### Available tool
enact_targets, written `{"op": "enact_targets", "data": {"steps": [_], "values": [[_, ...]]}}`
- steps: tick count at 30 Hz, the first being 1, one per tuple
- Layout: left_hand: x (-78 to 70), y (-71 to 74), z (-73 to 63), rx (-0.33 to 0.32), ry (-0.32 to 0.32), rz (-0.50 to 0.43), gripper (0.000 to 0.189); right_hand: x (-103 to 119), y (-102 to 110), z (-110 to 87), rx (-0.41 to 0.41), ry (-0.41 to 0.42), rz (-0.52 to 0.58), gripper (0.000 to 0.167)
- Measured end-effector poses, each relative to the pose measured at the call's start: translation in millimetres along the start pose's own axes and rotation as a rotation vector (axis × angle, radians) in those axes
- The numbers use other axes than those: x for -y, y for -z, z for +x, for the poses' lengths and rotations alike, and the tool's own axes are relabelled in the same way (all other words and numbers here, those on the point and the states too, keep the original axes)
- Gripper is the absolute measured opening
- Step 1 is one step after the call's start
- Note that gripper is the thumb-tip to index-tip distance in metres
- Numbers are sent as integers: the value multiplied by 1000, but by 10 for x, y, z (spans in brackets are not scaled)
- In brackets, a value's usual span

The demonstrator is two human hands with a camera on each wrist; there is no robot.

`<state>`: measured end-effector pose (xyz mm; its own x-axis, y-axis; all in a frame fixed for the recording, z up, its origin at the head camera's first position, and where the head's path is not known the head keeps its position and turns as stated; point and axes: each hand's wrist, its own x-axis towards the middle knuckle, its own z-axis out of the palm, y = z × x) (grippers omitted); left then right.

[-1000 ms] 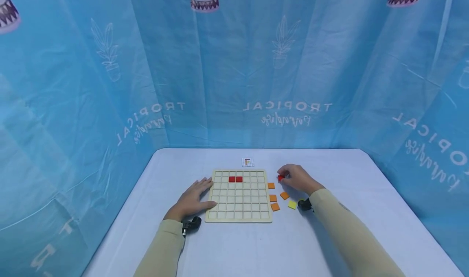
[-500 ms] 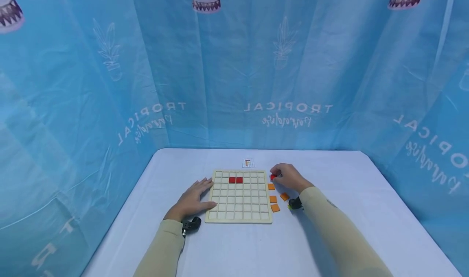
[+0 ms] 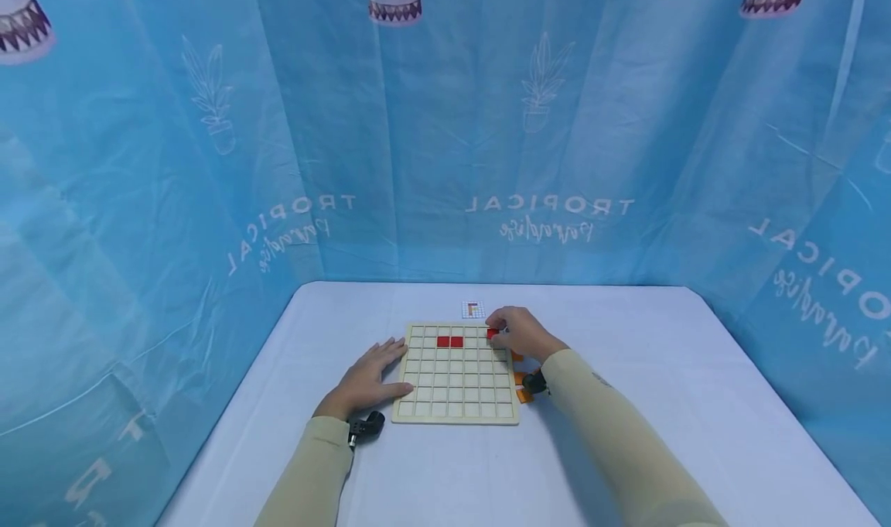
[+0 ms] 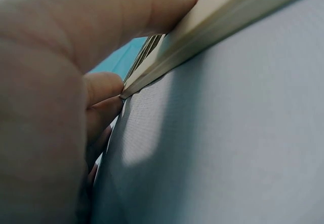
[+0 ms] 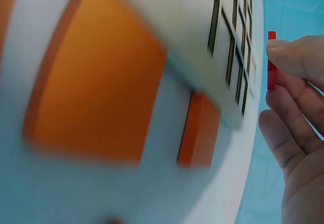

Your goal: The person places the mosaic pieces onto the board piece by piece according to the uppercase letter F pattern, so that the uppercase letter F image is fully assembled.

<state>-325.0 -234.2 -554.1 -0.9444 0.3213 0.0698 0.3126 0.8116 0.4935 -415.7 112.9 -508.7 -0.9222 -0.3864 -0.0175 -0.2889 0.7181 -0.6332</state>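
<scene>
A cream gridded board (image 3: 455, 420) lies on the white table, with two red square tiles (image 3: 449, 342) side by side in its second row from the far edge. My left hand (image 3: 365, 378) lies at the board's left edge, fingers extended. In the left wrist view, the thumb (image 4: 172, 3) rests on the board's rim while other fingertips touch its side. Over the board's far right corner, my right hand (image 3: 527, 334) pinches another red tile (image 5: 272, 77) between thumb and fingers. The right wrist view shows that tile edge-on, held up off the board.
Orange tiles (image 3: 525, 395) lie along the board's right edge, partly covered by the right wrist; two show large in the right wrist view, one nearest (image 5: 101, 82). A small printed grid card (image 3: 473, 309) sits beyond the board. A blue curtain (image 3: 445, 163) surrounds the table.
My right hand has carried the red tile leftward from the table right of the board to above its far right corner. The yellow tiles are now hidden by my arm. My left hand stays put.
</scene>
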Motion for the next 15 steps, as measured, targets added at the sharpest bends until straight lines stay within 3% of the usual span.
{"op": "enact_targets", "data": {"steps": [15], "values": [[-15, -1, 7, 3, 9, 2, 95, 177, -242, 138, 63, 188, -121, 30]]}}
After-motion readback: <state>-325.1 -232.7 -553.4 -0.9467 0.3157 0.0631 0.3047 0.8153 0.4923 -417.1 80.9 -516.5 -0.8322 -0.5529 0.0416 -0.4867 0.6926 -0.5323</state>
